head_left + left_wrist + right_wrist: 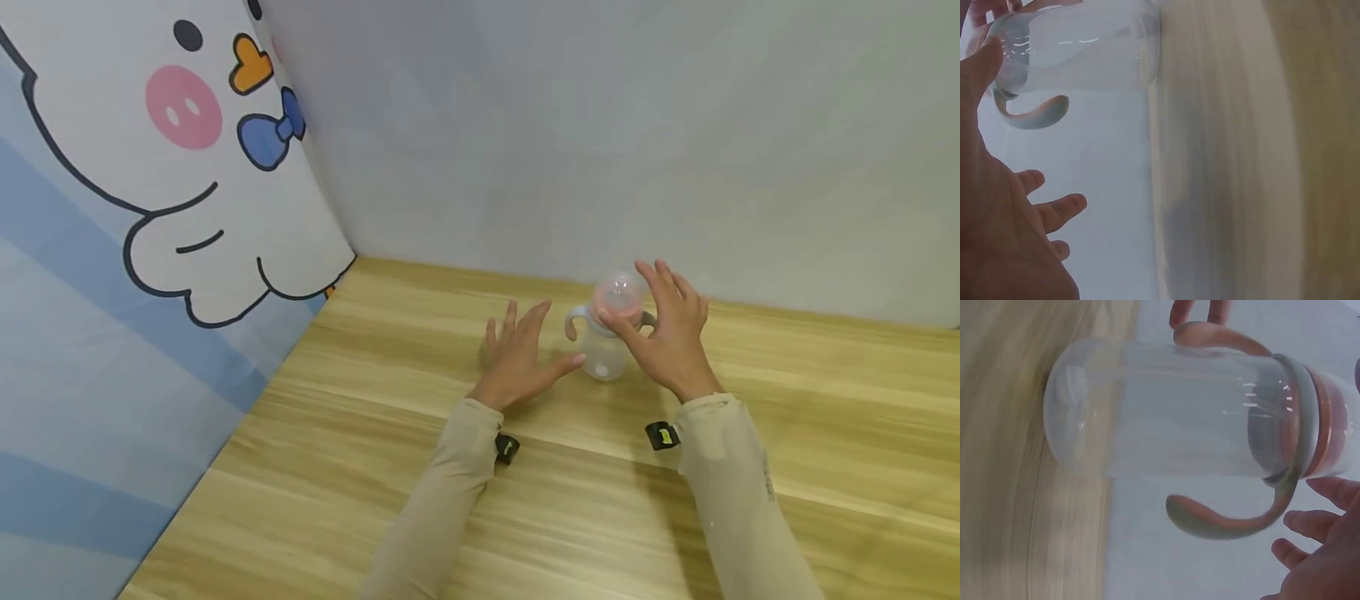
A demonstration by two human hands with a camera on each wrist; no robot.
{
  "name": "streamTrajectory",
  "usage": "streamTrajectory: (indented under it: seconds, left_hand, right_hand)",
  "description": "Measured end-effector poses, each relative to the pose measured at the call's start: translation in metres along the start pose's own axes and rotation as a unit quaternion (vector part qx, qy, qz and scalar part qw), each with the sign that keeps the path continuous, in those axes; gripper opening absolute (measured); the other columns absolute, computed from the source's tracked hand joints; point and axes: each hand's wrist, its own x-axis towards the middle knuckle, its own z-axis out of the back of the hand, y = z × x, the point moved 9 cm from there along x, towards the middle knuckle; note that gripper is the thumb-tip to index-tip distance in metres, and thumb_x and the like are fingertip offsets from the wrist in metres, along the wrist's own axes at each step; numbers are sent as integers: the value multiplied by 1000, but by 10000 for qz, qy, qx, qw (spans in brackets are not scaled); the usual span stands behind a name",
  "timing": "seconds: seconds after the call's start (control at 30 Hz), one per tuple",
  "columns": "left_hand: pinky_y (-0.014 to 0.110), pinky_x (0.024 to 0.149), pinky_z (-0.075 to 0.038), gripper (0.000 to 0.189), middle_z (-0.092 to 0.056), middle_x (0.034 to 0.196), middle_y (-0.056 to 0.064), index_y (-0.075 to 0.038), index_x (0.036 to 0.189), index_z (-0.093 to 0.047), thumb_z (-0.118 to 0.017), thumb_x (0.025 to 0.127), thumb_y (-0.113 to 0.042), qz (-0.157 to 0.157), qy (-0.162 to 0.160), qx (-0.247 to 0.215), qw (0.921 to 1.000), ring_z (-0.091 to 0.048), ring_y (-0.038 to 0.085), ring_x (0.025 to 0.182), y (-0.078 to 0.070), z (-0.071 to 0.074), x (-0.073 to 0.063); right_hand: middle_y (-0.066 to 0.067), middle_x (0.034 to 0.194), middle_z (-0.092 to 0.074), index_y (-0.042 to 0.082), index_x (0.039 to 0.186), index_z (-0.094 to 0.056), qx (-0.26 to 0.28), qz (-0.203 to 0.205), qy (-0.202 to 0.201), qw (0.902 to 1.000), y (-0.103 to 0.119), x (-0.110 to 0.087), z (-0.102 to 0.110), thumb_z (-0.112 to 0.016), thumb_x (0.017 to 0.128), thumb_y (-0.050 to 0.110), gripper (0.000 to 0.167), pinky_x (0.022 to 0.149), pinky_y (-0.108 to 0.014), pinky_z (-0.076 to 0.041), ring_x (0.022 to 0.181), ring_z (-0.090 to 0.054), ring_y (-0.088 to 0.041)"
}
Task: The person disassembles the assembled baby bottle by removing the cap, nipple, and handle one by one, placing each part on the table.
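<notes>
A clear baby bottle (603,354) with two grey handles, a pink collar and a see-through domed cap stands upright on the wooden table. To its left is my left hand (517,358), fingers spread and thumb pointing at the bottle's side. My right hand (670,337) is at the bottle's upper right, its thumb overlapping the pink collar in the head view and its other fingers spread beyond the cap. In the right wrist view the fingers (1313,525) stay extended beside the handle (1229,522). The left wrist view shows the left palm (1010,231) facing the bottle.
The wooden table (315,467) meets a pale grey wall (600,150) just behind the bottle. On the left rises a blue and white panel (90,350) with a cartoon figure. Small dark wrist devices (662,435) sit at both cuffs.
</notes>
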Motion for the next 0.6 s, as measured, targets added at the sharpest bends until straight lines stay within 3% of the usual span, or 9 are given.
streamTrajectory:
  seconds: [0.2,0.3,0.43,0.5,0.6]
  left_hand:
    - [63,125,3,99,-31,166,6,-24,163,-11,-60,89,-69,-61,-10,-26,10000,-4,34,160,-12,-2,6]
    - [60,126,-1,100,-30,167,7,-25,163,-8,-61,89,-67,-77,53,7,10000,-12,31,159,-16,-5,4]
    - [58,126,-7,101,-30,166,7,-24,163,-5,-63,91,-63,-240,72,-76,9997,-30,29,154,-20,-8,0]
    - [59,125,-12,101,-33,165,7,-23,163,-2,-63,92,-61,-310,92,-97,9994,-38,28,151,-21,-9,-2]
    - [61,123,-17,102,-37,162,8,-20,163,1,-63,93,-58,-385,96,-168,9991,-46,27,145,-21,-9,-3]
  right_hand:
    - [-26,162,-30,9,151,-41,103,-83,-53,9999,2,5,-1,-74,88,44,80,114,-65,-13,146,-23,-46]
    - [-26,155,-39,8,153,-38,529,-313,81,9981,-2,4,-8,-75,90,38,78,116,-60,-30,141,-31,-43]
    - [-21,142,-52,12,154,-35,1110,-671,318,9910,-4,-1,-19,-72,94,34,74,98,-51,-51,125,-52,-36]
    - [-18,137,-57,13,152,-38,1194,-733,329,9896,-2,-4,-21,-72,94,34,70,94,-41,-50,113,-59,-29]
    - [-14,132,-60,12,148,-42,1220,-666,212,9901,2,-6,-21,-73,93,32,66,86,-25,-46,104,-58,-17]
